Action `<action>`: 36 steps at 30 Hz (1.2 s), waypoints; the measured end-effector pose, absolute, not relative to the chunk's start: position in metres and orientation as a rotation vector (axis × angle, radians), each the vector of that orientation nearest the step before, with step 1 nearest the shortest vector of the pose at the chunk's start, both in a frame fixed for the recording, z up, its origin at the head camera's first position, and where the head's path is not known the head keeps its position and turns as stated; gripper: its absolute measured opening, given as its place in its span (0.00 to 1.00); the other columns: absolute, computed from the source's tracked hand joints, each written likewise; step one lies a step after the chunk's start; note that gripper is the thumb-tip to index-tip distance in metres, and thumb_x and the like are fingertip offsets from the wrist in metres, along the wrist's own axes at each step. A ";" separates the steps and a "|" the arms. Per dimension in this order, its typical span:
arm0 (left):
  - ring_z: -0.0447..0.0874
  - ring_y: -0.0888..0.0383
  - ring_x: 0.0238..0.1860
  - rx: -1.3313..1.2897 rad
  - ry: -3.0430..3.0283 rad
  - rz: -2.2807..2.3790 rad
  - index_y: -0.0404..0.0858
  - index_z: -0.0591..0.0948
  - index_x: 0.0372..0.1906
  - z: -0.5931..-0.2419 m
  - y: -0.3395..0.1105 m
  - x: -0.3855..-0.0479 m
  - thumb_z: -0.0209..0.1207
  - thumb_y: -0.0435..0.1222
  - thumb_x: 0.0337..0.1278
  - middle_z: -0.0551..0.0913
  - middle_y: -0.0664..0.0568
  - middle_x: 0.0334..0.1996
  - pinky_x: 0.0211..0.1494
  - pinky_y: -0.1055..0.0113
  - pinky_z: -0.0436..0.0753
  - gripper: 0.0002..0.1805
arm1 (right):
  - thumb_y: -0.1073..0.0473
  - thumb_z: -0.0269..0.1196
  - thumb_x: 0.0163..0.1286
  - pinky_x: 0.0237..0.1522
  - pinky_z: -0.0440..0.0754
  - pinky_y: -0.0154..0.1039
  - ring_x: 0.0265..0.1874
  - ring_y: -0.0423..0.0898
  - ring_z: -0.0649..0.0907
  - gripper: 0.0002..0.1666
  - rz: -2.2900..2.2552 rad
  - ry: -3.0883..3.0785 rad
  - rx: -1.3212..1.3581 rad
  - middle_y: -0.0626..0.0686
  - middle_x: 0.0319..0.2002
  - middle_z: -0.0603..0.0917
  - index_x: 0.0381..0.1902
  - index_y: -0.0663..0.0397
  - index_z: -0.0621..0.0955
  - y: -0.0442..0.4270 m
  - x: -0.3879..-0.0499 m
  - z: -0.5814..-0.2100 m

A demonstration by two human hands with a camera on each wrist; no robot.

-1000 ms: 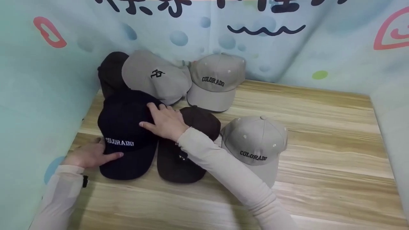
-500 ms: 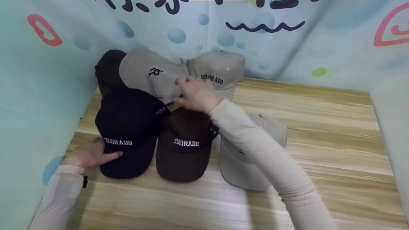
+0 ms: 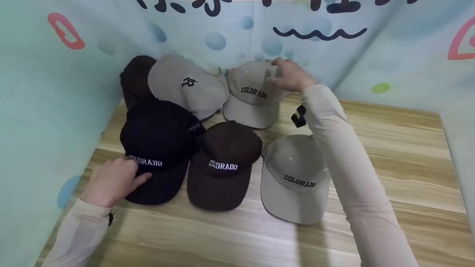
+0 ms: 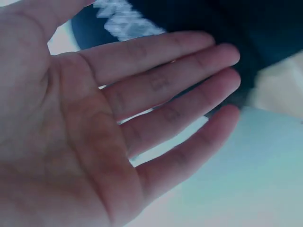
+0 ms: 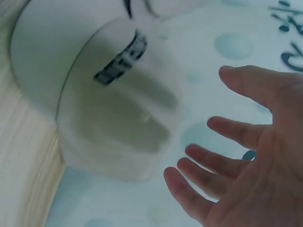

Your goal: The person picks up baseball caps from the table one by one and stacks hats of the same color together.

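Currently, in the head view, the table (image 3: 400, 159) is meeting cloth (image 3: 334, 55) at the left, rear and right, and its wood is showing most widely on the right and along the front, leaving the hands room there. The right hand (image 3: 290, 76) is hovering at the right side of the back grey cap (image 3: 252, 83), which is standing near the rear cloth; it is gripping nothing, its fingers bending loosely. The left hand (image 3: 113, 181) is lying over the left edge of the navy cap (image 3: 159, 129), likewise grasping nothing. Around them, the R cap (image 3: 185, 92) is leaning just beside the back grey cap, the dark cap (image 3: 137, 78) is sitting partly hidden in the left corner, and the brown cap (image 3: 224, 185) is standing between the navy cap and the front grey cap (image 3: 293, 180), which the right sleeve (image 3: 356, 174) is partly covering. In the left wrist view, the left fingers are extending nearly straight before the navy cap; whether they are touching it cannot be told. In the right wrist view, thumb and fingers are spreading apart, showing beside the back grey cap, while shadows are falling across its crown.
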State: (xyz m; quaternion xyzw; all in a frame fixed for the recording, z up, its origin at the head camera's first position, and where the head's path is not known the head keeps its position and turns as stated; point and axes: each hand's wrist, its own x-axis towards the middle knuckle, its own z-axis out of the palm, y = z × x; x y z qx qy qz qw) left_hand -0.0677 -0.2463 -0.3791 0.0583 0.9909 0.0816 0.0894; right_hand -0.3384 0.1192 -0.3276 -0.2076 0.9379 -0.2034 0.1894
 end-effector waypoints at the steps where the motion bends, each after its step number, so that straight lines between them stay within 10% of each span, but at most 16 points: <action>1: 0.71 0.49 0.13 0.206 2.978 0.228 0.36 0.72 0.16 -0.378 -0.240 -0.067 0.66 0.44 0.56 0.70 0.47 0.12 0.12 0.54 0.68 0.22 | 0.55 0.55 0.72 0.65 0.60 0.57 0.66 0.62 0.63 0.38 -0.567 2.645 -0.558 0.69 0.68 0.60 0.72 0.65 0.56 0.123 -0.341 -0.330; 15: 0.81 0.49 0.38 1.069 2.997 0.200 0.36 0.82 0.42 -0.400 -0.147 -0.064 0.67 0.43 0.53 0.82 0.45 0.39 0.36 0.55 0.79 0.16 | 0.51 0.55 0.70 0.69 0.53 0.51 0.70 0.62 0.56 0.48 -0.690 2.682 -0.379 0.71 0.71 0.52 0.74 0.67 0.44 0.154 -0.363 -0.372; 25: 0.75 0.47 0.57 1.340 2.738 0.004 0.45 0.80 0.56 -0.406 -0.083 -0.084 0.59 0.45 0.63 0.76 0.46 0.59 0.56 0.51 0.75 0.19 | 0.41 0.57 0.68 0.61 0.68 0.51 0.59 0.60 0.70 0.46 -0.818 2.623 -0.185 0.70 0.60 0.68 0.66 0.75 0.60 0.157 -0.353 -0.374; 36: 0.66 0.50 0.66 1.444 2.514 -0.097 0.55 0.68 0.70 -0.434 -0.039 -0.079 0.60 0.41 0.61 0.63 0.56 0.71 0.59 0.52 0.71 0.32 | 0.47 0.68 0.61 0.42 0.70 0.39 0.41 0.49 0.71 0.27 -0.982 2.599 -0.244 0.54 0.39 0.71 0.43 0.60 0.70 0.134 -0.345 -0.367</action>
